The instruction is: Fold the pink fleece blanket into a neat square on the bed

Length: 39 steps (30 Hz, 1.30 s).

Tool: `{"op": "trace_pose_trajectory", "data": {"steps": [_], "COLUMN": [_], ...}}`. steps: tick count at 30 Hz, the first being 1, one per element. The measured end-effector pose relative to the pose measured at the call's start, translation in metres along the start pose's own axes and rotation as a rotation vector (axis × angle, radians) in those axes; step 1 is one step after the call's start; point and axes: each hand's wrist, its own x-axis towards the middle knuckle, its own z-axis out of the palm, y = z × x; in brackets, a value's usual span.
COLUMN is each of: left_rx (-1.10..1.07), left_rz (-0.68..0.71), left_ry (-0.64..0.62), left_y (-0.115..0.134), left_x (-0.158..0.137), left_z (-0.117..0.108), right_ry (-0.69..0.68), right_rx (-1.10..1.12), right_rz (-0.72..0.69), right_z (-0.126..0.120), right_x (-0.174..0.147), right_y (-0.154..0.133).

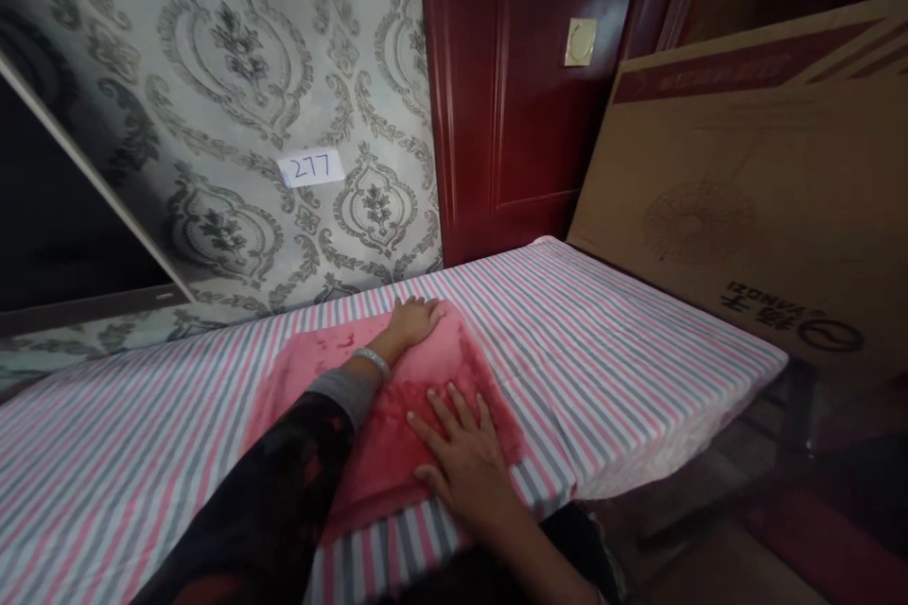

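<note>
A pinkish-red plush cloth (440,359) lies spread out on a table covered in striped fabric. Its pile looks lighter toward the far side and darker near me. My left hand (412,321), with a bracelet at the wrist and a dark sleeve, reaches across it and rests on its far edge, fingers stretched out. Spread flat on the near right part of the cloth is my right hand (464,463), its fingers apart. Neither hand grasps anything. My left forearm hides some of the cloth's left side.
The striped tablecloth (602,359) reaches the table's right corner and hangs over the edge. A large cardboard box (752,170) leans at the right. Behind are a patterned wall (284,76) with a "277" label (312,167) and a dark red panel (511,113). A dark screen (63,208) stands left.
</note>
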Motion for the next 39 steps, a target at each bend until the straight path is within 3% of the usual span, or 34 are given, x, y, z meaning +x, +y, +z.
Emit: {"op": "trace_pose_trajectory", "data": {"steps": [7, 11, 14, 19, 26, 32, 39], "left_rx": [-0.065, -0.161, -0.097, -0.055, -0.181, -0.140, -0.068], "left_rz": [0.170, 0.205, 0.209, 0.150, 0.049, 0.083, 0.064], "left_ry": [-0.129, -0.211, -0.200, -0.153, -0.120, 0.075, 0.121], "left_y": [-0.018, -0.026, -0.027, -0.051, -0.103, -0.103, -0.096], "left_x": [-0.047, -0.090, -0.109, -0.098, -0.065, -0.074, -0.080], "left_z": [-0.029, -0.022, -0.009, 0.002, 0.010, 0.017, 0.002], "right_ry": [0.106, 0.116, 0.049, 0.002, 0.013, 0.053, 0.068], "right_rx": [-0.013, 0.065, 0.076, -0.010, -0.104, -0.126, -0.160], "right_rz": [-0.047, -0.148, -0.216, -0.220, -0.247, -0.269, -0.277], "right_z": [-0.007, -0.015, -0.004, 0.017, 0.015, 0.020, 0.020], "right_x": [-0.004, 0.005, 0.010, 0.002, 0.000, 0.000, 0.001], "right_y": [-0.002, -0.018, -0.028, -0.027, -0.025, -0.022, -0.023]}}
